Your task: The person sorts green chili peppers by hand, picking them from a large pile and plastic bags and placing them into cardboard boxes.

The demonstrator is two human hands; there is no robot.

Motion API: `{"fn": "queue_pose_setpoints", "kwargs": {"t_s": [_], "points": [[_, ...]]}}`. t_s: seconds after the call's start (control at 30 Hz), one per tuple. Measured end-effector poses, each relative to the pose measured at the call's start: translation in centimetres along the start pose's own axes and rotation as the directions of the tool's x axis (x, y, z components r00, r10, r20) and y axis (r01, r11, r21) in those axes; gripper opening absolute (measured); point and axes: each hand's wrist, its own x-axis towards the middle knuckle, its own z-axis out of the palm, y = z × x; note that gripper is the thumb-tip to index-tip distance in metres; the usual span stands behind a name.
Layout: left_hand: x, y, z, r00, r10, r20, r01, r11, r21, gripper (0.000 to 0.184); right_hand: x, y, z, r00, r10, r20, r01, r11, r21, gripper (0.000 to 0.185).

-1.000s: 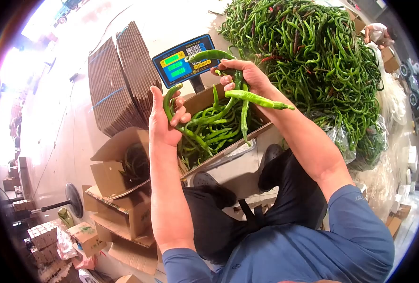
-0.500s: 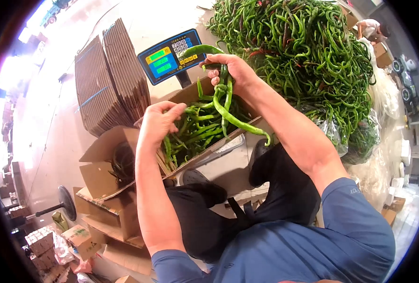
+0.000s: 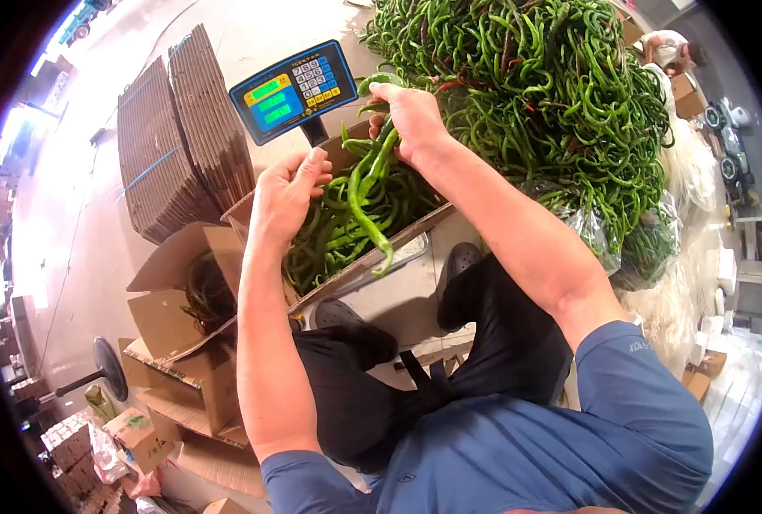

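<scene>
My right hand [image 3: 408,120] is closed around several long green chili peppers [image 3: 360,206]; one hangs down well below the fingers and another pokes out above them. Below is an open cardboard box [image 3: 334,289] with more green chili peppers [image 3: 325,236] lying in it. Over the box's left side is my left hand [image 3: 288,195], its fingers curled in and the thumb pointing up. Whatever its fingertips may hold is hidden. A scale display [image 3: 288,92] with lit green readouts stands just behind the box.
A large heap of green chili peppers [image 3: 535,111] fills the right side, with clear plastic [image 3: 600,236] along its lower edge. Flattened cardboard boxes [image 3: 175,128] stand stacked at left. An open carton [image 3: 160,321] sits nearer me. Another person [image 3: 666,53] is behind the heap.
My right hand has moved slightly left and down with the chili peppers, which now hang lower over the box. My left hand has risen a little and its fingers are more curled.
</scene>
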Motion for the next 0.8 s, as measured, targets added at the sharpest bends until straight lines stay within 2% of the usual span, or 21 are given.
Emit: {"fn": "queue_pose_setpoints", "kwargs": {"t_s": [0.1,0.13,0.23,0.27,0.3,0.37,0.4,0.43,0.5,0.57,0.63,0.67,0.7,0.77,0.8], "points": [[-0.7,1.2,0.9,0.992,-0.097,0.079,0.097,0.995,0.008,0.053,-0.4,-0.2,0.3,0.997,-0.029,-0.078,0.030,1.000,0.004,0.017],[-0.6,1.3,0.5,0.966,-0.185,0.182,0.188,0.982,-0.001,0.072,-0.8,-0.5,0.5,0.995,-0.040,-0.095,0.042,0.999,0.011,0.016],[-1.8,1.7,1.8,0.975,-0.025,0.220,0.039,0.997,-0.060,0.102,-1.9,-0.6,1.0,0.989,-0.105,-0.104,0.105,0.994,-0.010,0.014],[-2.2,2.8,2.2,0.964,-0.064,0.260,0.095,0.990,-0.108,0.124,-2.3,-0.3,1.3,0.982,-0.169,-0.080,0.167,0.986,-0.025,0.012],[-2.5,2.8,2.9,0.978,-0.031,0.208,0.061,0.988,-0.141,0.126,-2.8,-0.1,1.5,0.975,-0.211,-0.063,0.206,0.975,-0.081,0.012],[-1.8,1.6,3.1,0.986,0.047,0.160,-0.043,0.999,-0.026,0.125,-3.9,0.7,1.9,0.953,-0.303,-0.014,0.299,0.947,-0.120,0.015],[-2.0,1.5,3.4,0.992,0.053,0.115,-0.070,0.986,0.150,0.121,-4.4,1.1,2.1,0.912,-0.409,0.026,0.405,0.891,-0.207,0.018],[-1.7,0.5,3.4,0.988,0.099,0.118,-0.122,0.970,0.210,0.111,-4.7,1.7,2.2,0.863,-0.500,0.073,0.500,0.823,-0.270,0.022],[-1.5,-0.7,3.2,0.985,0.055,0.162,-0.091,0.971,0.223,0.102,-5.2,3.0,2.2,0.722,-0.671,0.168,0.666,0.609,-0.431,0.026],[-1.4,-1.9,3.3,0.966,0.235,0.105,-0.255,0.927,0.276,0.069,-6.3,3.5,2.3,0.695,-0.669,0.264,0.676,0.483,-0.557,0.030],[-1.2,-2.9,3.2,0.970,0.221,0.099,-0.242,0.854,0.461,0.050,-6.7,4.3,2.9,0.612,-0.728,0.310,0.745,0.399,-0.534,0.032],[-1.1,-3.2,3.1,0.972,0.207,0.115,-0.236,0.804,0.547,0.044,-7.2,4.3,3.0,0.623,-0.705,0.339,0.735,0.379,-0.563,0.032],[-1.0,-3.4,3.0,0.973,0.192,0.128,-0.230,0.744,0.627,0.038,-7.3,4.6,3.1,0.591,-0.719,0.366,0.758,0.340,-0.556,0.033],[-1.3,-4.3,3.2,0.964,0.257,0.069,-0.256,0.828,0.499,0.036,-7.5,5.0,3.5,0.542,-0.731,0.414,0.791,0.277,-0.546,0.035],[-1.6,-4.6,3.3,0.969,0.242,0.055,-0.244,0.893,0.378,0.039,-7.6,5.3,3.7,0.526,-0.735,0.428,0.793,0.242,-0.560,0.034]]}}
